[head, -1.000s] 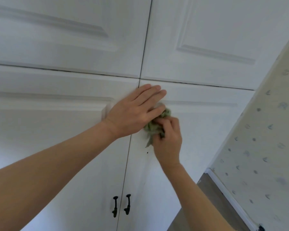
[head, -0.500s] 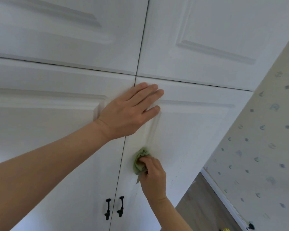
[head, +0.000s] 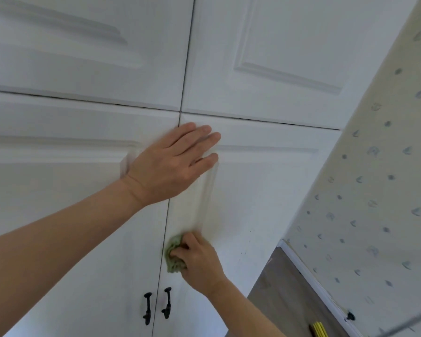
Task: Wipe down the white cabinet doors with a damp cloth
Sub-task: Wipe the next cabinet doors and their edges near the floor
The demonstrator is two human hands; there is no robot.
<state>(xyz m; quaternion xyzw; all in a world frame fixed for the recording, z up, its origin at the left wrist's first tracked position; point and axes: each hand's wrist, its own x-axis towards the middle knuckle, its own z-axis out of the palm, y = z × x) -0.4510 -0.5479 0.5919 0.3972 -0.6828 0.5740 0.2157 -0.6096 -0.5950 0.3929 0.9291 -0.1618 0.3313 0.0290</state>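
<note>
In the head view, a bunched green cloth [head: 173, 256] is gripped by the right hand [head: 199, 260] against the lower right cabinet door [head: 253, 190], above its handle [head: 167, 303]. The left hand [head: 173, 164] is laid flat, fingers straight, across the seam. Most door area is judged still unwiped.

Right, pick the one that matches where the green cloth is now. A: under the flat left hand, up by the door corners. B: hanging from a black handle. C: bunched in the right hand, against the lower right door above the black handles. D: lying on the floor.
C: the right hand curls its fingers round the green cloth on the lower right door, above the black handles.
</note>
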